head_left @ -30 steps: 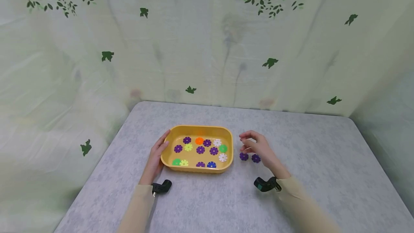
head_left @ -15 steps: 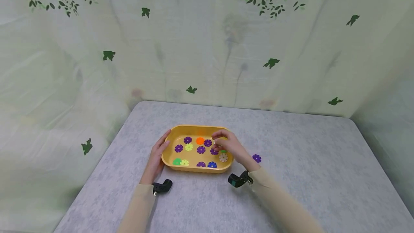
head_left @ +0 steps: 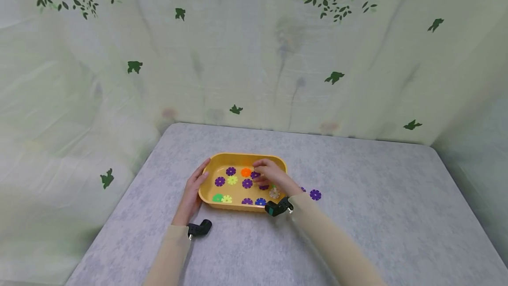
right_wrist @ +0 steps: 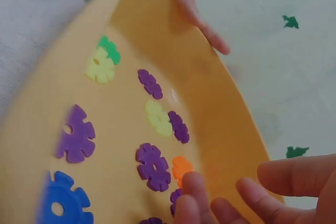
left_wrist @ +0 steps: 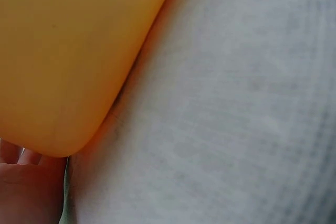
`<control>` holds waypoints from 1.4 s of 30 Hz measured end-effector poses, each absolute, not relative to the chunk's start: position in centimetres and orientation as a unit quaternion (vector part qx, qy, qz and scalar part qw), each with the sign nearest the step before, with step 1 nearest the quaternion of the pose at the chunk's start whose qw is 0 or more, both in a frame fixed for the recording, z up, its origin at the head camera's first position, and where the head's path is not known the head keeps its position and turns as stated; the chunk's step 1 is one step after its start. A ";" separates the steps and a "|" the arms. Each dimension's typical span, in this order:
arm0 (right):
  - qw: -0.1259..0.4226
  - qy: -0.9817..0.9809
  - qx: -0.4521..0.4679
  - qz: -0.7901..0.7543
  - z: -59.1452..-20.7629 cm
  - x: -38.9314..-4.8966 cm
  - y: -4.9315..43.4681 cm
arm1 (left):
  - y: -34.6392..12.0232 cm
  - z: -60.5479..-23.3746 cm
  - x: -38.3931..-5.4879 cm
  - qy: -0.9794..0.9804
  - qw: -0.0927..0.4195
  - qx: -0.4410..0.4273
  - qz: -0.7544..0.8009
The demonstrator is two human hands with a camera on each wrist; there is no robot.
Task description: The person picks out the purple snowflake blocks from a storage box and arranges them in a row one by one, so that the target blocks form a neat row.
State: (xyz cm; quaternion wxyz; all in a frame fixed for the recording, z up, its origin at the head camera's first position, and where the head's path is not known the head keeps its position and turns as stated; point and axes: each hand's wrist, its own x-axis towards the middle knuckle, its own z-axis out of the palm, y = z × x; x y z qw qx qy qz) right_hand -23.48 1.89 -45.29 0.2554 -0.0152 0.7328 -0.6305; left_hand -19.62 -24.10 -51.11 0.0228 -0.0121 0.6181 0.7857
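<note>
A shallow yellow tray (head_left: 234,207) rests on the table with several flower-shaped plastic discs inside. My left hand (head_left: 191,194) holds its left rim, thumb over the edge and fingers along the outer wall; the left wrist view shows those fingers (left_wrist: 31,158) against the tray. Over the tray's right half is my right hand (head_left: 274,175), its fingers loosely bent. In the right wrist view these fingers (right_wrist: 286,177) are apart with nothing between them, close to an orange disc (right_wrist: 181,167) and a purple disc (right_wrist: 153,166). Some discs at the right are partly hidden beneath that hand.
Two purple discs lie on the table right of the tray: one disc (head_left: 315,194) in full view, the other partly behind the right sleeve (head_left: 317,228). Yellow, green, white and blue discs (head_left: 260,201) share the tray. A leaf-printed curtain (head_left: 254,56) hangs behind the grey table (head_left: 377,189).
My right hand has moved left from beside the two purple discs on the table to over the tray. The left hand stays at the tray's left rim.
</note>
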 end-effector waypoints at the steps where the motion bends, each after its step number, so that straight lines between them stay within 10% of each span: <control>1: 0.259 0.736 -0.006 -0.625 -45.3 -23.6 1.8 | -24.1 -51.1 -19.6 0.619 0.023 -0.013 0.785; 42: 0.234 0.798 -0.136 -0.538 -44.4 -24.2 4.0 | -24.0 -50.8 -19.3 0.618 0.020 -0.003 0.786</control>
